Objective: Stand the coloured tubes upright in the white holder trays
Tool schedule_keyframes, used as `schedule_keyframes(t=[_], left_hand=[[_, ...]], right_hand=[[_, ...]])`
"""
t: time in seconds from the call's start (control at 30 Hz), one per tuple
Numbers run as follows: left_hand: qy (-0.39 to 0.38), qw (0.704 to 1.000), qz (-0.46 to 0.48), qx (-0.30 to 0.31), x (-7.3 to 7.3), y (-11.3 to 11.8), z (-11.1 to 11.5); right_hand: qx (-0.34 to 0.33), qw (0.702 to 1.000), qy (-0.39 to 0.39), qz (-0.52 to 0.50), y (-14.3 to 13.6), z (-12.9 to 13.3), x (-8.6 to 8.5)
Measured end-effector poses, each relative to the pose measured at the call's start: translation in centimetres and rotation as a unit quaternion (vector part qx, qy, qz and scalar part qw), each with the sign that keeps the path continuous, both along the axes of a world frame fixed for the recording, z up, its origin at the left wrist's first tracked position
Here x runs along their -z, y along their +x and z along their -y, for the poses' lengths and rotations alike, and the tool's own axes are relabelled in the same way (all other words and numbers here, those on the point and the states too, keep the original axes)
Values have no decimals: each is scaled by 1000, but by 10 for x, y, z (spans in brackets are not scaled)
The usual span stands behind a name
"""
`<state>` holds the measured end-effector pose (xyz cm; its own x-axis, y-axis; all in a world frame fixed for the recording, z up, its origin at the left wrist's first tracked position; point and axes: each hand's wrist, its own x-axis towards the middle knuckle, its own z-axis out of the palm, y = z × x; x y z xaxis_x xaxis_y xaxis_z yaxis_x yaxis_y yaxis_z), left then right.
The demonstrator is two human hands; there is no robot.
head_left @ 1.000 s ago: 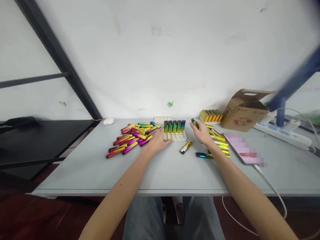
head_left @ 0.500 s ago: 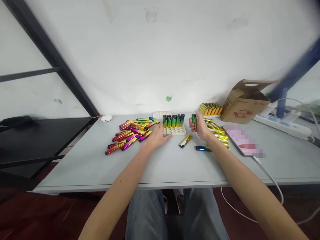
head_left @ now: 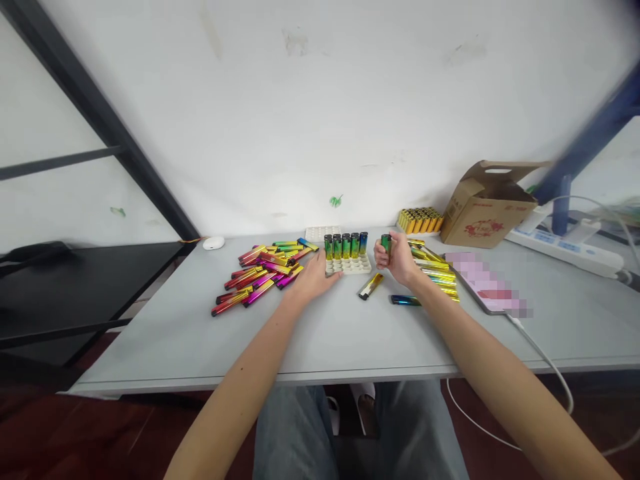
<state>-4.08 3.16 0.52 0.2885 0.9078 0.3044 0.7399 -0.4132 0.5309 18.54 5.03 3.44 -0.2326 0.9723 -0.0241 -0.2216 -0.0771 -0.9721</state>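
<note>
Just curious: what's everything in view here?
Held case: one, green, right
Standing cases: five visible, mostly green, centre
Front tray: one, white, centre
Rear tray: one, white, back
Piled cases: many, multicoloured, left
Gold cases: several, gold, right
Loose case: one, yellowish, centre
Blue case: one, blue, right
Cylinders: many, yellow, back right
Box: one, brown, right
Device: one, pink screen, right
Power strip: one, white, right
Pod: one, white, left
Table: one, grey, centre
Wall: one, white, behind
Rack: one, black, left
Legs: two, blue, below
Left hand: one, bare, at front tray
Right hand: one, bare, holding case
</note>
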Motion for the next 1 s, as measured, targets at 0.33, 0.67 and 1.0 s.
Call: schedule_keyframes(t=[0.33,0.67,1.0], left_hand=[[-6,999,-34,-4,-4,0,3],[-3,999,-41,-2,-2,0,1],[0,1000,-20,5,-4,0,2]], right_hand=[[45,999,-15,6,-8,0,1],[26,999,-5,-26,-8,4,2],[53,998,22,-2,-5,-5,4]])
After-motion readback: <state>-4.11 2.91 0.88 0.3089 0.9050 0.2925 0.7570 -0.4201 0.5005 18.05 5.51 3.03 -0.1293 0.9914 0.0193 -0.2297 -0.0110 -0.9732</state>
